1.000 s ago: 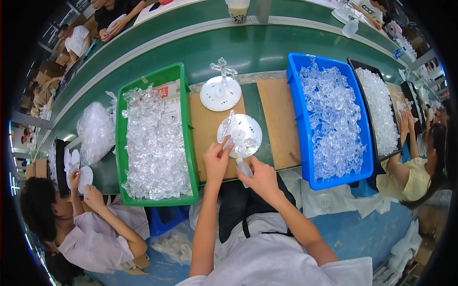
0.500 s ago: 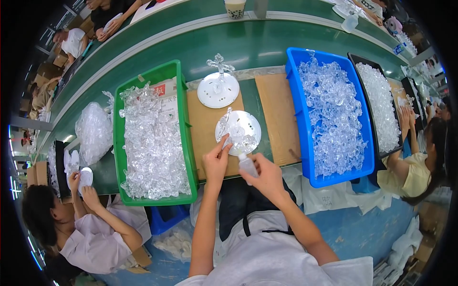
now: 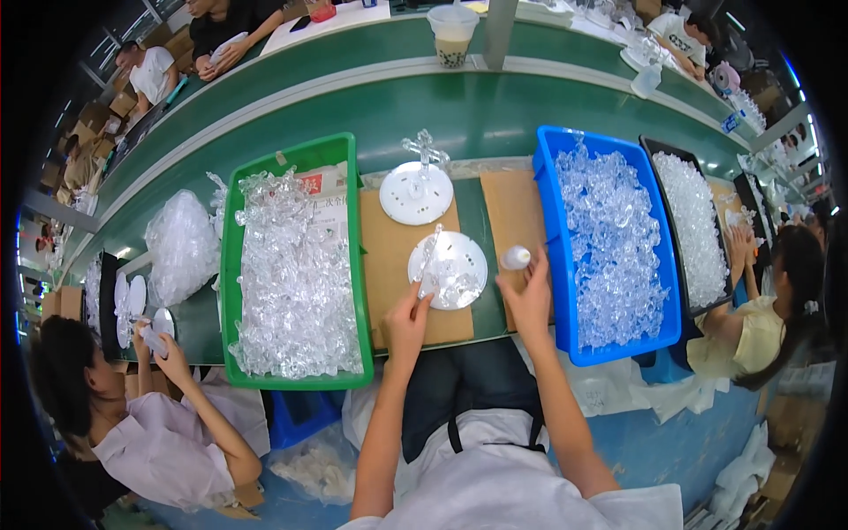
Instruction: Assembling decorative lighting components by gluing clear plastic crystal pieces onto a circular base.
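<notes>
Clear plastic parts (image 3: 439,269) lie over the lower round white disc (image 3: 474,252) in front of me. My left hand (image 3: 407,320) is closed at the disc's near left edge, thumb and fingertips pinching a clear plastic piece there. A small translucent squeeze bottle (image 3: 515,257) is on the right-hand cardboard sheet (image 3: 503,208), its pale tip toward me. Around its near side my right hand (image 3: 530,296) has thumb and fingers apart. Behind the lower disc, a second white disc (image 3: 402,196) carries an upright clear cross-shaped piece (image 3: 426,148).
Left stands a green bin (image 3: 358,265) of clear parts and printed paper; right, a blue bin (image 3: 556,274) of clear parts. Beyond that is a black tray (image 3: 652,163) of small pieces. A drink cup (image 3: 452,35) sits on the rear ledge. Co-workers sit on both sides.
My right hand has moved right with the squeeze bottle, from the lower disc to the right cardboard, and its fingers have spread. My left hand stays at the disc. The view has shifted.
</notes>
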Demonstrator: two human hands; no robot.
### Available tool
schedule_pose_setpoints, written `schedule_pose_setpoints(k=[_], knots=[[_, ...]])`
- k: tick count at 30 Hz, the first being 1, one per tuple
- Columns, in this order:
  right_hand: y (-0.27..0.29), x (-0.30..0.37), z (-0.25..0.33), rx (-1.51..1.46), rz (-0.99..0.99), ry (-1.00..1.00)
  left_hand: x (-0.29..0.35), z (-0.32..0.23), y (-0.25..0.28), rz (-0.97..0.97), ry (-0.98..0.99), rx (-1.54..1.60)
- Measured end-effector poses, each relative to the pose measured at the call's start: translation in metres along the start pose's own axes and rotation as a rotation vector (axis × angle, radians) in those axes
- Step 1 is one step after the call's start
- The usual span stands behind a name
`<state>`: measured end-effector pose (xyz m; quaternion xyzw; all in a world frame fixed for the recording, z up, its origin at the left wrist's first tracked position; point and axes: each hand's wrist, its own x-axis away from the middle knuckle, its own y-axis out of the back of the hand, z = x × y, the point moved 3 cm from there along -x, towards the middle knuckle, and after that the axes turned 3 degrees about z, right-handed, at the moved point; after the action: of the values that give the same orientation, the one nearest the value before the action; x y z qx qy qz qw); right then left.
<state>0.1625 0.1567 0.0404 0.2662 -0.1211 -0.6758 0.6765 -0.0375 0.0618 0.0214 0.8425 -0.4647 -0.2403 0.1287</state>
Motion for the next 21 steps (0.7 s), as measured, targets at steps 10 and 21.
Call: schedule_pose_setpoints(k=[10, 21], knots=[[-0.006, -0.061, 0.171, 0.416, 0.42, 1.026, 0.014, -0.008, 0.012, -0.15, -0.026, -0.035], [0.043, -0.22, 0.225, 0.325, 0.677, 0.687, 0.028, 0.001, 0.024, -0.247, 0.027, -0.109]])
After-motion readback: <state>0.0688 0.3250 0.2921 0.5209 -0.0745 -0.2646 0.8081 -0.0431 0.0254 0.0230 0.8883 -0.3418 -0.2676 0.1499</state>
